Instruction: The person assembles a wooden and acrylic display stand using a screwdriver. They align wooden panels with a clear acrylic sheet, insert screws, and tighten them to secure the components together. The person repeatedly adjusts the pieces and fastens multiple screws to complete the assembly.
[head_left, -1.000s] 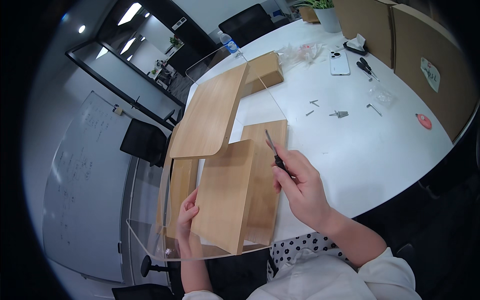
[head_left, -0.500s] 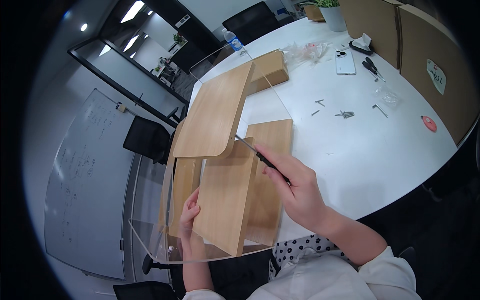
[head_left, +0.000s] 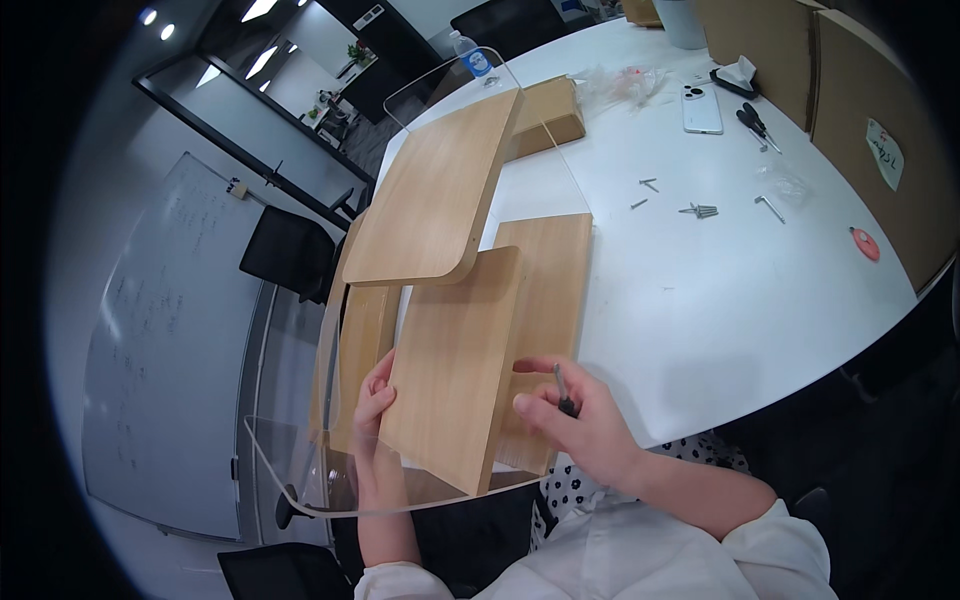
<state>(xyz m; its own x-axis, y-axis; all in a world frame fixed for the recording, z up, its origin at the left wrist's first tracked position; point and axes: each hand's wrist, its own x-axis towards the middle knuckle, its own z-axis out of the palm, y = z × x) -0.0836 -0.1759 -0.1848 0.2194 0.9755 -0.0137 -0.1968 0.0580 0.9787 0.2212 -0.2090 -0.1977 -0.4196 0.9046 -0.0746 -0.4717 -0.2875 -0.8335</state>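
A light wooden board [head_left: 450, 370] slants across the middle of a shelf unit, its left edge held by my left hand [head_left: 374, 395], fingers bent around it. My right hand [head_left: 595, 430] is just right of that board, closed on a screwdriver [head_left: 567, 404] with its black handle in the palm and its metal shaft pointing up, away from the wood. Above lies another wooden board [head_left: 435, 190] with rounded corners and a small hole in its right edge. A further board [head_left: 550, 270] rests behind on the table. A clear plastic panel [head_left: 270, 470] bends around the near left side.
On the white table [head_left: 680, 300] lie several screws [head_left: 700, 210], a hex key [head_left: 770, 208], two more screwdrivers [head_left: 757, 125], a phone [head_left: 702, 108] and a red tool [head_left: 865, 244]. A cardboard box [head_left: 545, 115], plastic wrapping [head_left: 625, 90] and a bottle [head_left: 470, 55] stand farther back. Large cartons [head_left: 870, 110] edge the right.
My right hand has drawn the screwdriver back from the upper board's edge, down toward me, and its shaft has swung upright. My left hand keeps its hold on the middle board.
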